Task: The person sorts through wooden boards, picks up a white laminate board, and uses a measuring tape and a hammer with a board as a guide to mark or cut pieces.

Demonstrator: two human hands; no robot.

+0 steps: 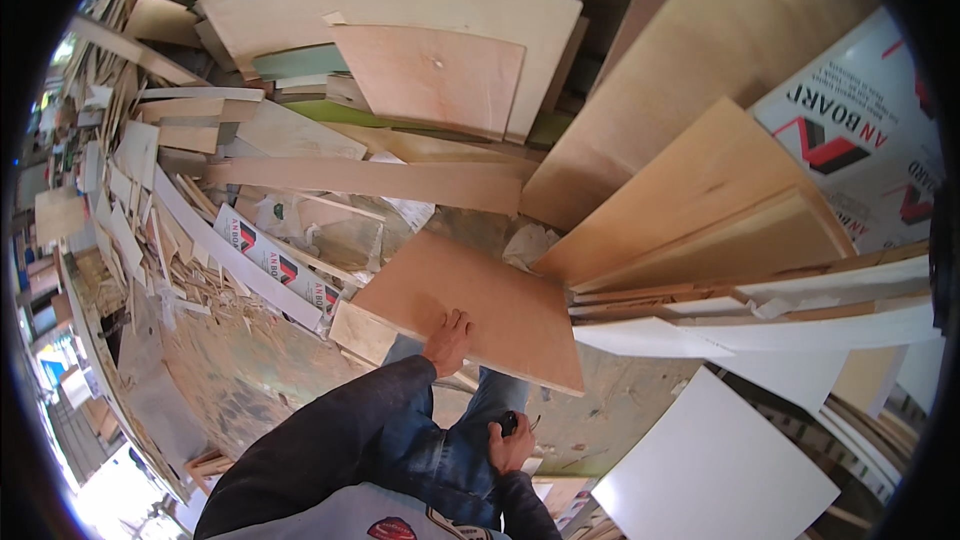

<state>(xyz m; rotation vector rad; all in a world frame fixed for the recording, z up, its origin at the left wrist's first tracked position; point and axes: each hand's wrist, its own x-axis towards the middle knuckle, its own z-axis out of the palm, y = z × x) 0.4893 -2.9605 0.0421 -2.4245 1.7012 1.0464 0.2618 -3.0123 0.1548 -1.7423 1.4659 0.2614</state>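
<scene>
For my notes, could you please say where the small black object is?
In the head view, the small black object is low, slightly right of centre, in the right grip, beside the jeans.

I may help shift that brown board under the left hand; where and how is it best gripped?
Probably pinch the brown board by its near edge, right of the left hand, coming from the near side. That edge looks thin, straight and uncovered there, whereas the board's far right corner lies close to the stacked boards, leaving less room.
</scene>
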